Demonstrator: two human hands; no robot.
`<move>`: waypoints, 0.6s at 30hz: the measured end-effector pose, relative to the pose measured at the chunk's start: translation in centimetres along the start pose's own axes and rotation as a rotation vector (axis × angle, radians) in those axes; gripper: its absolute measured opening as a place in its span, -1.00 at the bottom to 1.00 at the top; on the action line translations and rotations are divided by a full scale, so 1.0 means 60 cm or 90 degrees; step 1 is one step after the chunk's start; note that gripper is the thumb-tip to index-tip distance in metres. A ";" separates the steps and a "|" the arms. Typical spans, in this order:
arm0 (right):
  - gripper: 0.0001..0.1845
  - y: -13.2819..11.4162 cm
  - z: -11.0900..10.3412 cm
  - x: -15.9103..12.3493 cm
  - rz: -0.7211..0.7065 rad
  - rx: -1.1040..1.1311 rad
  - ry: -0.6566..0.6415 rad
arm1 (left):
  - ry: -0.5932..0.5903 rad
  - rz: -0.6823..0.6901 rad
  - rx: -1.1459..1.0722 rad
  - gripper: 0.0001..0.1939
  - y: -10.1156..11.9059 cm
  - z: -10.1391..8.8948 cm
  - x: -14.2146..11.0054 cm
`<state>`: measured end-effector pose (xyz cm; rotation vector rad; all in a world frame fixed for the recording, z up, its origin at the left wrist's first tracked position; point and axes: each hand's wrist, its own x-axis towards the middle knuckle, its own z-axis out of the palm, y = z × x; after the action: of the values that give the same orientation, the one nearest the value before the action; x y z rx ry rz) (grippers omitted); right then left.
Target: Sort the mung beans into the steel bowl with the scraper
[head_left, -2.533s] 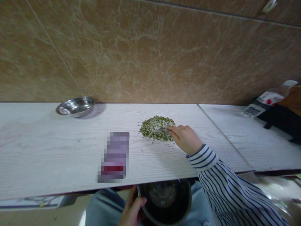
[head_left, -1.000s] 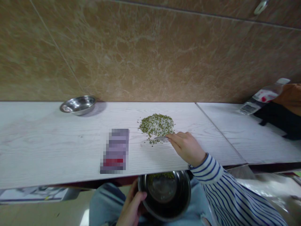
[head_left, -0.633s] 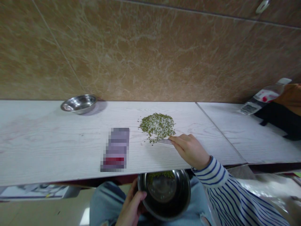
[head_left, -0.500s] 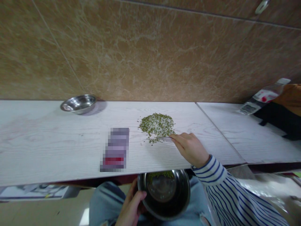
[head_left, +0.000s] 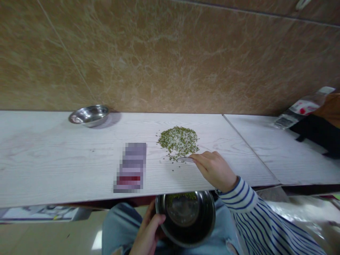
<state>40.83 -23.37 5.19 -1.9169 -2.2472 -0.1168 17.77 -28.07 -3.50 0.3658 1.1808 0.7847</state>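
Observation:
On the white wood-grain table lies a spread pile of mung beans [head_left: 190,134] mixed with small white grains that look like rice. My right hand [head_left: 214,169] pinches a thin, pale metal spoon [head_left: 185,160], its tip at the near edge of the pile; a few beans lie loose around it. Below the table's front edge, my left hand [head_left: 151,228] grips the left rim of a deep steel bowl [head_left: 187,232], thumb over the rim. Green beans [head_left: 183,195] rest at the bowl's far side. The bowl is held over my lap.
A shallow steel bowl [head_left: 89,116] stands at the back left by the tiled wall. A blurred-out flat rectangle, maybe a phone [head_left: 131,166], lies left of the pile. At the right, a plastic bottle [head_left: 302,108] leans on a black and brown object [head_left: 316,131].
My right hand has drawn the spoon slightly toward me and left, and a few beans have come nearer the table's front edge. The left hand and bowl stay nearly still.

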 end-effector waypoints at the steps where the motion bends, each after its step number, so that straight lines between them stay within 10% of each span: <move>1: -0.72 0.000 0.001 -0.001 -0.005 0.007 -0.001 | 0.001 -0.001 0.004 -0.35 0.000 0.000 0.000; 18: -0.73 -0.010 0.004 -0.003 -0.008 0.019 0.010 | -0.024 -0.025 -0.005 -0.35 0.005 -0.002 0.001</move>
<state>40.21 -23.59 4.99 -1.8796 -2.2389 -0.0996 17.56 -27.85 -3.42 0.3487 1.1455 0.7448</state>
